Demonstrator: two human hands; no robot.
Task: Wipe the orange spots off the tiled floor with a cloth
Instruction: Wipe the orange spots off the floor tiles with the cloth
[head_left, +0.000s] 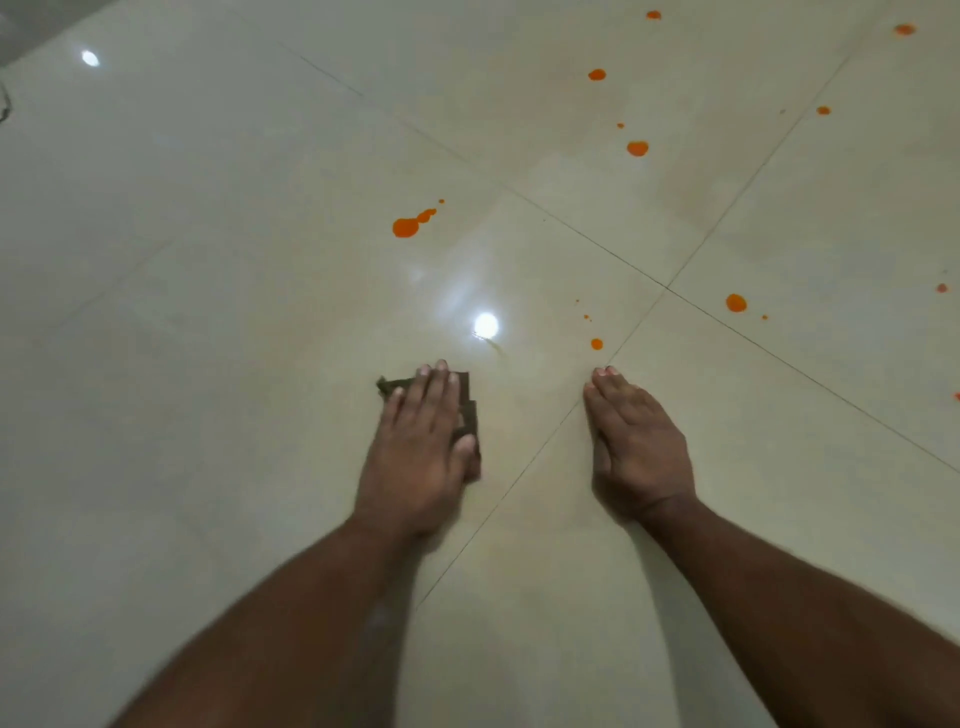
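Note:
My left hand (418, 447) lies flat with straight fingers on a folded dark brown cloth (466, 402), pressing it onto the glossy cream tiled floor (208, 260). To its right, my right hand (636, 447) rests flat on the bare tile beside a grout line. Orange spots dot the floor ahead: a large blot with a tail (407, 227) beyond the cloth, a small spot (597, 344) just past my right fingertips, a round spot (736, 302) to the right, and further spots (637, 148) toward the far right.
Dark grout lines cross at a joint (666, 287) ahead of my right hand. A ceiling light reflects on the tile (486, 325) just past the cloth. A grey wall base shows at the far left corner (21, 26).

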